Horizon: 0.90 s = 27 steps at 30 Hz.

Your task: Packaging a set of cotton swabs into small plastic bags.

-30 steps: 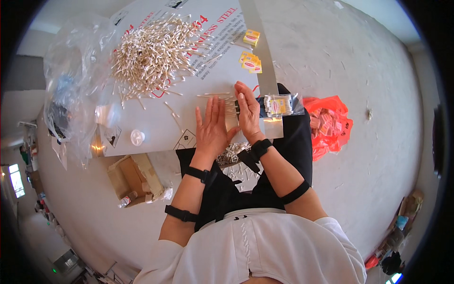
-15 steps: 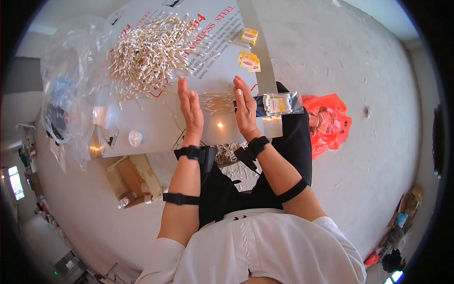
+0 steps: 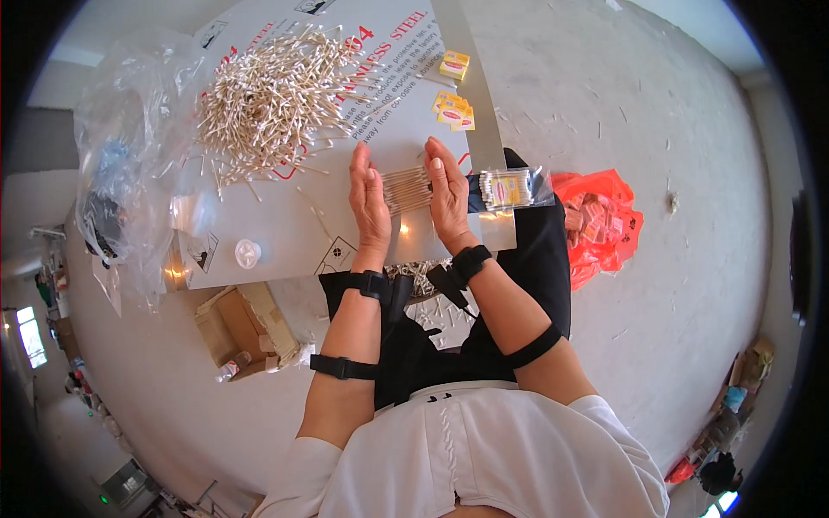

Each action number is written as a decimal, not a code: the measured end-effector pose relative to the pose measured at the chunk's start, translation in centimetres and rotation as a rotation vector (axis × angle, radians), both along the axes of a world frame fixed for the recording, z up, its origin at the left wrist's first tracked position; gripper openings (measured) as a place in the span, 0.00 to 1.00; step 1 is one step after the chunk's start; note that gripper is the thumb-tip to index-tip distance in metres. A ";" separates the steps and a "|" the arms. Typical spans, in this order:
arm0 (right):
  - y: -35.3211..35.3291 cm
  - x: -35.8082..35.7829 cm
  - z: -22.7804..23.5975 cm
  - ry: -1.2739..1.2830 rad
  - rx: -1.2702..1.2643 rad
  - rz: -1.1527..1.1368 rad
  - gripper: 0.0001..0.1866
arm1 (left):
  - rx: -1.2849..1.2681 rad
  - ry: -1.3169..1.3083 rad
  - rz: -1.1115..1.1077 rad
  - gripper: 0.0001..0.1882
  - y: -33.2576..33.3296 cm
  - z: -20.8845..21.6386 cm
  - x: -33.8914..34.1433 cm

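A small row of cotton swabs [image 3: 405, 191] lies crosswise on the table between my two hands. My left hand [image 3: 370, 203] stands on edge at the row's left end, fingers stretched out, palm against the swab tips. At the right end my right hand [image 3: 446, 194] is upright too, its fingers straight and its palm facing the left one. Just right of that hand, a clear bag of cotton swabs [image 3: 507, 190] with a yellow label lies at the table's edge, over something dark.
A large heap of cotton swabs [image 3: 272, 104] covers the far left of the table [image 3: 294, 250]. Yellow cards [image 3: 454, 110] and a yellow stack [image 3: 454, 66] lie far right. Also around are a plastic cup [image 3: 248, 253], clear plastic bag [image 3: 129, 173], cardboard box [image 3: 233, 324] and red bag [image 3: 617, 233].
My left hand has moved right, up to the swabs' left ends. The row is now more even between my palms. My right hand has barely moved.
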State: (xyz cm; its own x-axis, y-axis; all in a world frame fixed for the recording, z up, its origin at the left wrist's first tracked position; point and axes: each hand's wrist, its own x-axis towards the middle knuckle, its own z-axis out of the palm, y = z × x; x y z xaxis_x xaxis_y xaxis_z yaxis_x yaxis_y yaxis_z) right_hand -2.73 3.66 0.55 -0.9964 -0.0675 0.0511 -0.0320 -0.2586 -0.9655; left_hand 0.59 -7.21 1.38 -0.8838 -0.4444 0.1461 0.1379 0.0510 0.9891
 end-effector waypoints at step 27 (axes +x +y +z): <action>0.9 1.7 0.4 0.049 0.042 -0.016 0.24 | -0.229 -0.010 -0.004 0.33 0.0 1.0 2.2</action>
State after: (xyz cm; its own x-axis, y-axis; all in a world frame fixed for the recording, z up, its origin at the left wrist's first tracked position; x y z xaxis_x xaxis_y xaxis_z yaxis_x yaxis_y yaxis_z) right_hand -1.01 4.58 0.97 -0.9937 -0.0552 0.0975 -0.0834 -0.2167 -0.9727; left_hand 2.75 -7.25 2.41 -0.8875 -0.3969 0.2342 0.1289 0.2743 0.9530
